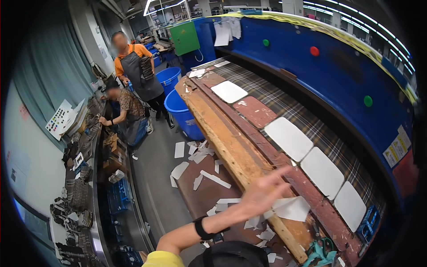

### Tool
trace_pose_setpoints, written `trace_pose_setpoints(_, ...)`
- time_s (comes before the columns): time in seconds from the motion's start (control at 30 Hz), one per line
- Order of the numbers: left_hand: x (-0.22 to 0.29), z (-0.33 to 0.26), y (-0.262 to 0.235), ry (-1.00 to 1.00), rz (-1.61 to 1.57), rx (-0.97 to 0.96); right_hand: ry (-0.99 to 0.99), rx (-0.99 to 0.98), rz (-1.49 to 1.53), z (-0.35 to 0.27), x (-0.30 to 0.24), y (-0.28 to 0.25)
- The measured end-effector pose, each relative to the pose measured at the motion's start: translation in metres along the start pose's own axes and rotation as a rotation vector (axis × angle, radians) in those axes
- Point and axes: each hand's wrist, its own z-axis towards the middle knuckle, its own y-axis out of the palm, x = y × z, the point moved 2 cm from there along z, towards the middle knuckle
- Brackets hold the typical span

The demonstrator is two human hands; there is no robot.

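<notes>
My left hand (pixel 262 191) reaches in from the lower edge with a black band on the wrist. Its fingers are spread and blurred, hovering over the long wooden plank (pixel 222 129) at the bench edge. A white paper sheet (pixel 292 208) lies right beside the fingertips; I cannot tell whether they touch it. Several white rounded panels (pixel 289 138) lie in a row on the plaid belt (pixel 311 120) beyond the plank. A reddish-brown panel (pixel 255 111) sits among them. My right hand is out of view.
White paper scraps (pixel 195 169) litter the floor and a brown mat. Two blue buckets (pixel 182 113) stand by the plank's far end. Two people (pixel 133 71) work at a cluttered bench on the left. A blue machine wall (pixel 338 66) with coloured buttons curves along the right.
</notes>
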Motion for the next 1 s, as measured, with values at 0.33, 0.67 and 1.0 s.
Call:
trace_pose_setpoints(0.33,-0.196,-0.138,-0.383,-0.412,0.065,1.056,-0.136,-0.425,-0.455,0.112,-0.023,0.136)
trace_pose_setpoints(0.67,-0.238,-0.188,-0.552,-0.634,0.024,1.280,-0.256,-0.444,-0.794,0.221,-0.017,0.171)
trace_pose_setpoints(1.0,-0.222,-0.131,-0.623,-0.683,-0.229,1.522,-0.223,-0.609,-0.940,0.311,-0.021,0.142)
